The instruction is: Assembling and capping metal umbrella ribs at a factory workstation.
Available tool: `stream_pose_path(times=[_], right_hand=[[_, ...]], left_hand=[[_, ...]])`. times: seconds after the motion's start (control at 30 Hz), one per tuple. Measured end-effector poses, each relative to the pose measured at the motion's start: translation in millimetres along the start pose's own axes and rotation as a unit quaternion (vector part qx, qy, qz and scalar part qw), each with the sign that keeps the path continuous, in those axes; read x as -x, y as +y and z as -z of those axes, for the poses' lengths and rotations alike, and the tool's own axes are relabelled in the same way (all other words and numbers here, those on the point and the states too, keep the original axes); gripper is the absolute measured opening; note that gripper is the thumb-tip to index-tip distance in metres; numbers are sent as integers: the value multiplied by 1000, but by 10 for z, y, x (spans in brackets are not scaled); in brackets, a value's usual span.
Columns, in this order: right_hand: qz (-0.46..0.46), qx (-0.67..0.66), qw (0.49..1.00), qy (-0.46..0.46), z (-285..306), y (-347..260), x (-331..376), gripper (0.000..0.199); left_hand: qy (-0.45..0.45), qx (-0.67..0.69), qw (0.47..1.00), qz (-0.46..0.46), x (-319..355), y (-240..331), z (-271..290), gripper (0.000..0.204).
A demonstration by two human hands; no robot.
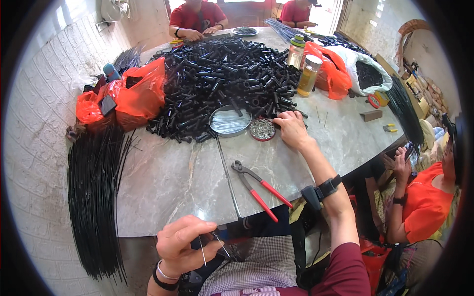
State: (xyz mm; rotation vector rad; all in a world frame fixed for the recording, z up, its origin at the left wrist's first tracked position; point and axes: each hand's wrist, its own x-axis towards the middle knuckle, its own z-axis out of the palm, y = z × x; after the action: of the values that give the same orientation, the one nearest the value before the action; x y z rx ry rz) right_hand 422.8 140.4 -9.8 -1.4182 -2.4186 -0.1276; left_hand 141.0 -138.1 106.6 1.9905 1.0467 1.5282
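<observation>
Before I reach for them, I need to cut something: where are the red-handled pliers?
In the head view, the red-handled pliers lie on the marble table, centre, between the left hand and right hand.

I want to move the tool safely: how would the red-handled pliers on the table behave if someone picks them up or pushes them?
The pliers look like metal, so probably stiff and fairly heavy for their size. Their handles lie spread apart, so they may swing at the joint when lifted by one handle. They rest flat on the smooth stone table, so a push would likely slide them, not roll them.
</observation>
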Motion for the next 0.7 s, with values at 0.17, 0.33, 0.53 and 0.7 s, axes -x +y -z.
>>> stream_pose_path(times=[0.17, 0.33, 0.53, 0.7], right_hand=[[-8, -47, 999, 11, 141, 71, 12, 34], [-43, -21, 999, 14, 70, 171, -65, 37], [-12, 15, 1000, 10, 64, 167, 37, 38], [-11, -20, 1000, -17, 176, 100, 218, 39]], left_hand=[[3, 1, 1000, -6, 31, 9, 4, 40], [2, 2, 1000, -20, 20, 28, -31, 40], [9, 3, 1000, 13, 87, 65, -28, 32], [19, 14, 1000, -11, 64, 42, -36, 38]])
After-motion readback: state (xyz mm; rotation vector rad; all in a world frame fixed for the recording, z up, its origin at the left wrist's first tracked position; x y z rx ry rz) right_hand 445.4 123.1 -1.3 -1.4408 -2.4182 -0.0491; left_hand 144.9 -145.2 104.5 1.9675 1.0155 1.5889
